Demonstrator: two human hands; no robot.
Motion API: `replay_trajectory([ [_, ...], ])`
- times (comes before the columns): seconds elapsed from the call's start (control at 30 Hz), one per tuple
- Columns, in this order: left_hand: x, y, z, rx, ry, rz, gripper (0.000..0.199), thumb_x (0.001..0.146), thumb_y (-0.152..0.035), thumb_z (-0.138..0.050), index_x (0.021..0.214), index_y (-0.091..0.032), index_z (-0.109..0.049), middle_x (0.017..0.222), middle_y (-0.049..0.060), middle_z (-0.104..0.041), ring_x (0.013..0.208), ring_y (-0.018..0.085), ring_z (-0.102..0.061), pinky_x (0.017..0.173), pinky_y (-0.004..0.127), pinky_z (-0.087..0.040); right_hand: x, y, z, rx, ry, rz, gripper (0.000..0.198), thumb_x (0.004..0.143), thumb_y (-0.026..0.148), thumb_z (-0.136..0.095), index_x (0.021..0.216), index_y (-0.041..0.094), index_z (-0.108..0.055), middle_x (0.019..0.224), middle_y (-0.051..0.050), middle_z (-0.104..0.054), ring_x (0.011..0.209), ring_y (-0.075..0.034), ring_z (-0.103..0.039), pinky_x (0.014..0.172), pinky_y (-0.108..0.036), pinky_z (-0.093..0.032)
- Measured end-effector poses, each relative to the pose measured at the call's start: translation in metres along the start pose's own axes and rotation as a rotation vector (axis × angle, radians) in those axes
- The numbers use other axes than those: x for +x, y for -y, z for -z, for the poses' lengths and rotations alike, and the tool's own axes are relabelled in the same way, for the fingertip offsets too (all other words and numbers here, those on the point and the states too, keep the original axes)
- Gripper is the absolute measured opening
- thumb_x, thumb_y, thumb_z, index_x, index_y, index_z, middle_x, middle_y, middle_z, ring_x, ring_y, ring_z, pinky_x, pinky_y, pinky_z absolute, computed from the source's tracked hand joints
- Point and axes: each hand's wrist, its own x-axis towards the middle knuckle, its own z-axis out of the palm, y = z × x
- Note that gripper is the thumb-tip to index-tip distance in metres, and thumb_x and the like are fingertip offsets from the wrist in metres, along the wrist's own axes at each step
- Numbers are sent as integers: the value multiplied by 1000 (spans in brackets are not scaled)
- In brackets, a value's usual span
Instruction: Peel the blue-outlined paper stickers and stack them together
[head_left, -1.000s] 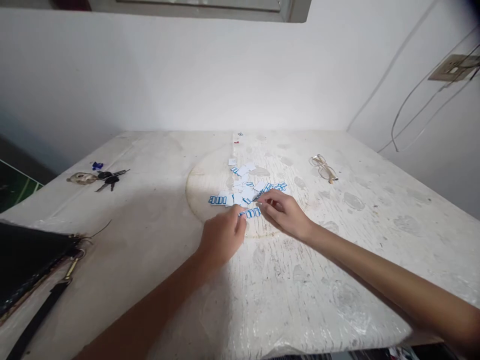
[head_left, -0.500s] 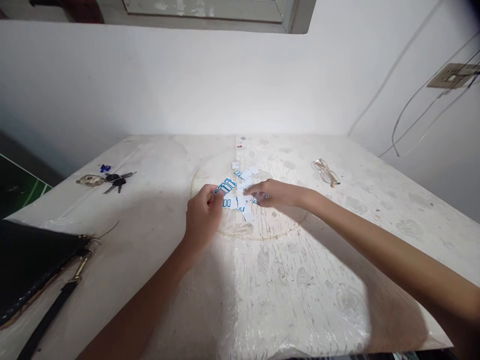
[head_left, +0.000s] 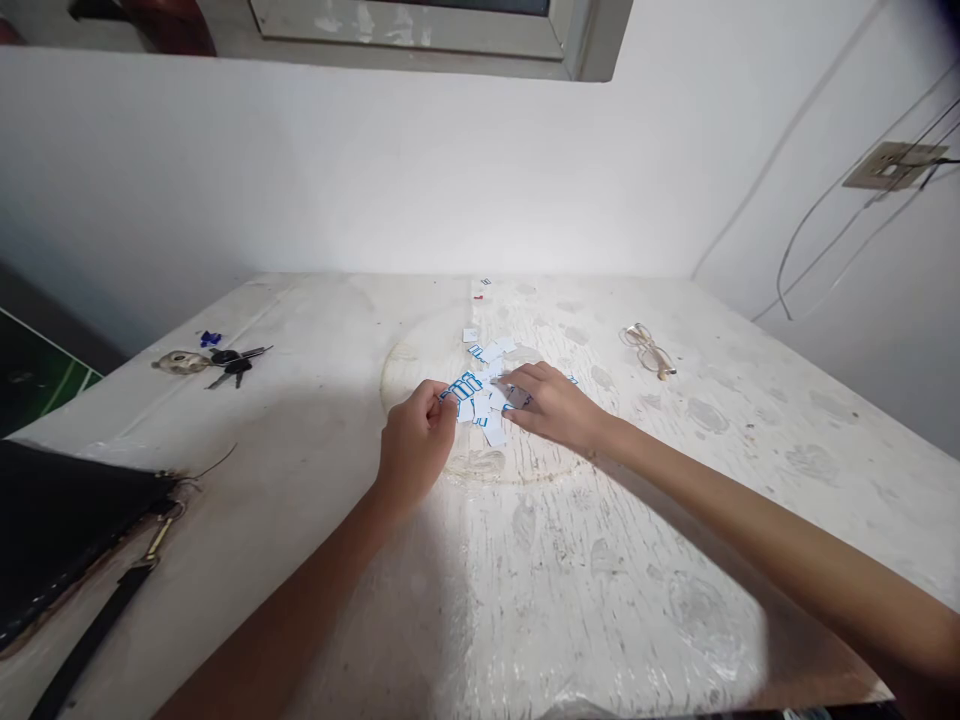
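Note:
My left hand (head_left: 420,432) pinches several white paper pieces with blue outlined marks (head_left: 465,386) between thumb and fingers, fanned toward the middle. Beside them lies a loose heap of white paper pieces (head_left: 495,434), some with blue marks and some blank side up. Over the right side of the heap is my right hand (head_left: 553,405), fingers spread and tips touching the pieces. Part of the heap is hidden under that hand. A single white piece (head_left: 470,335) lies just beyond the heap.
Eyeglasses (head_left: 648,350) lie at the right on the plastic-covered table (head_left: 585,600). Keys (head_left: 234,362) and a small blue object (head_left: 211,339) are at the left. A black bag (head_left: 67,530) with a strap sits at the near left. Behind stands a white wall (head_left: 420,170).
My left hand has moved slightly right with its paper pieces, nearer the heap. My right hand has shifted a little right and toward me, its fingers still on the pieces.

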Motion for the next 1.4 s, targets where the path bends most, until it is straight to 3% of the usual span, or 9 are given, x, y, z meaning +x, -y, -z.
replay_trajectory([
  [0.1,0,0,0,3,2,4,19,82,-34,-43,77,-21,-56,51,-6,-37,47,9,-36,46,21,-24,1,4,2,-102,35,-120,46,82,35,-55,123,14,-48,99,-12,-61,88,-25,-55,70,-32,-43],
  [0.3,2,1,0,6,5,11,20,82,-35,-43,76,-21,-56,51,-6,-37,47,10,-36,46,21,-25,4,11,-1,-378,114,17,46,89,24,-40,130,5,-37,84,-15,-64,75,-24,-56,58,-28,-36],
  [0.5,-3,-1,-1,34,74,7,20,82,-35,-42,76,-21,-55,51,-6,-35,47,10,-36,45,22,-23,-1,1,2,-335,23,-19,43,84,16,-41,126,6,-43,82,-14,-65,72,-22,-58,58,-29,-39],
  [0.57,-6,-3,-1,52,132,3,21,82,-35,-41,74,-21,-54,50,-6,-33,47,11,-35,45,22,-22,-5,-3,11,-186,-86,-108,38,86,16,-38,121,9,-49,86,-12,-65,75,-21,-59,63,-30,-43],
  [0.67,-8,-7,-2,60,223,-34,19,81,-32,-41,73,-21,-54,52,-6,-32,50,11,-36,46,22,-23,-15,0,25,375,-258,-309,26,85,25,-45,103,13,-59,86,-8,-66,74,-18,-61,67,-30,-46],
  [0.8,-10,-10,-5,-11,265,-123,17,80,-30,-45,74,-19,-57,69,-2,-45,62,12,-46,57,24,-36,-34,18,31,984,-290,-542,24,73,31,-63,87,12,-62,67,-4,-62,59,-14,-56,62,-30,-47],
  [0.97,-14,-11,-13,-420,518,132,21,83,-35,-46,82,-16,-54,74,3,-61,71,16,-61,66,30,-49,-53,36,21,1372,-296,-660,23,69,31,-69,78,13,-58,59,0,-55,46,-7,-46,45,-23,-36],
  [1.17,-20,-10,-22,-575,762,379,27,79,-39,-56,86,-12,-57,71,7,-66,66,18,-66,68,35,-53,-64,44,22,1156,-343,-503,15,75,30,-65,81,16,-61,57,3,-51,41,-6,-39,39,-21,-30],
  [1.4,-21,-21,-8,-685,1141,412,30,81,-38,-57,98,-13,-60,82,9,-69,77,20,-67,74,32,-52,-76,36,35,580,-189,41,14,87,20,-51,87,20,-65,70,-1,-61,57,-9,-52,52,-24,-40],
])
